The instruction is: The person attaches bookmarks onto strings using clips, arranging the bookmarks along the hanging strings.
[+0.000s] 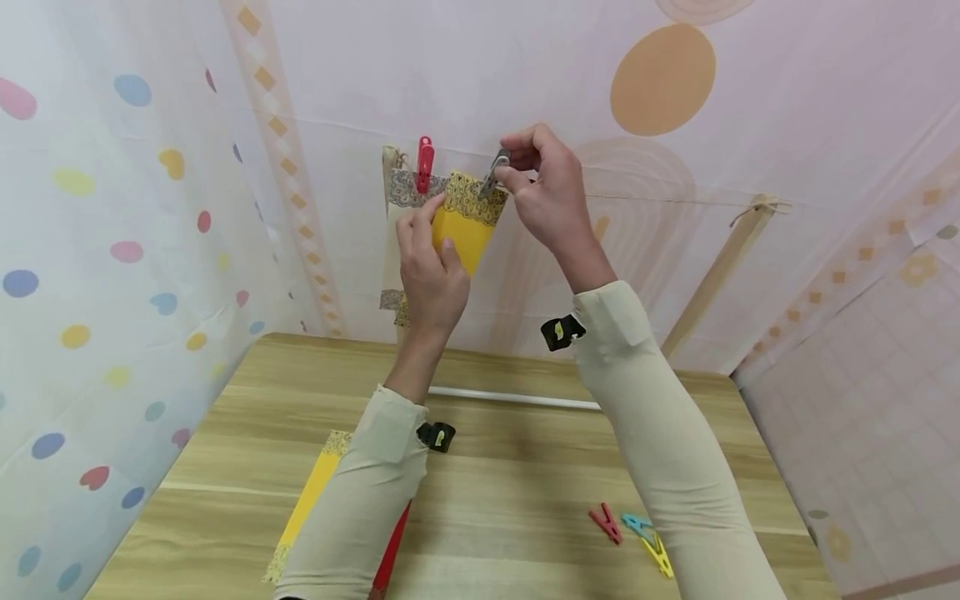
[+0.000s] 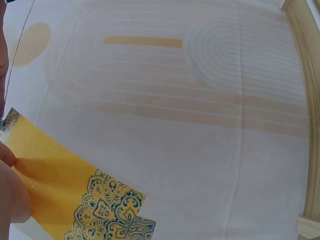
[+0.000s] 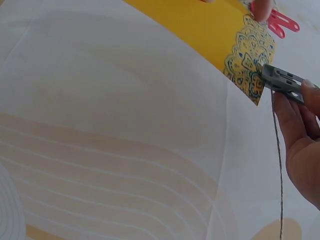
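Behind left hand [image 1: 435, 283], fingers straightish, apparently touching: yellow card [image 1: 467, 236]; right hand [image 1: 553, 187] pinches gray clothespin [image 1: 492, 176] at card's edge.

The right hand [image 3: 306, 155] pinches a gray clip [image 3: 283, 81] at the edge of a yellow card [image 3: 212, 35]. A string [image 3: 279, 150] touches the gray clip.

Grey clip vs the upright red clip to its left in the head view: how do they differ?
- Colour: the grey clip is dull grey; the red clip is bright red.
- Pose: the grey clip leans, while the red clip stands nearly upright.
- State: the right hand pinches the grey clip; no fingers pinch the red clip.

Shared: both sit at a card's patterned top edge, grey at the yellow card, red at the pale card.
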Demonstrator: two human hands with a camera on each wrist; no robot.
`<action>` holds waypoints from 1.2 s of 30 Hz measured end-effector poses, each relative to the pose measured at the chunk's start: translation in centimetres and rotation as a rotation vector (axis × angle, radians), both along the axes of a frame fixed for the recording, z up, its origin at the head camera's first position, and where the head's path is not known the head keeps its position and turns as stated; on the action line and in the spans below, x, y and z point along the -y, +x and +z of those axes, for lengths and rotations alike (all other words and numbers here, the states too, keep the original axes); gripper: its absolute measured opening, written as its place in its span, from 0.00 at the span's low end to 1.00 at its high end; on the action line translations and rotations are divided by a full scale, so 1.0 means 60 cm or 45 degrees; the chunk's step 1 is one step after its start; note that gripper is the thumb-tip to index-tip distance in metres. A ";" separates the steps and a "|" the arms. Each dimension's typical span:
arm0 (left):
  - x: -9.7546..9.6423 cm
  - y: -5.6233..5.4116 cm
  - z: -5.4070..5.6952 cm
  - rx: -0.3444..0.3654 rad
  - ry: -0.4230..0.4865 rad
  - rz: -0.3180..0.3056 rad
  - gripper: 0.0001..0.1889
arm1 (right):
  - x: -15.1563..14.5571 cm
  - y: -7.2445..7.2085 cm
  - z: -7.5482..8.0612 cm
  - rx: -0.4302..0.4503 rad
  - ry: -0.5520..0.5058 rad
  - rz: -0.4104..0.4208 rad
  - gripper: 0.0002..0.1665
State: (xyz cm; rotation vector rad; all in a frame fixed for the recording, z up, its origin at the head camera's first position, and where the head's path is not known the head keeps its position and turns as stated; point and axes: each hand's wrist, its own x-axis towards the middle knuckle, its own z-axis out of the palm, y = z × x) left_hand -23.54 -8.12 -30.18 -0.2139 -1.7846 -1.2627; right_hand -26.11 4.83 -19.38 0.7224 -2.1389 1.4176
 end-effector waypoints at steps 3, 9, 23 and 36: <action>0.002 0.002 -0.003 -0.001 0.002 -0.024 0.25 | -0.002 -0.001 0.002 0.027 0.005 0.020 0.15; 0.003 0.000 -0.008 -0.073 0.000 -0.092 0.27 | -0.008 -0.003 0.008 0.094 -0.030 0.030 0.15; 0.001 -0.002 -0.007 -0.096 -0.037 -0.117 0.28 | -0.004 -0.009 0.006 0.139 0.046 0.038 0.16; -0.001 -0.006 -0.010 -0.091 -0.086 -0.113 0.26 | -0.006 -0.001 0.002 0.160 0.258 -0.102 0.21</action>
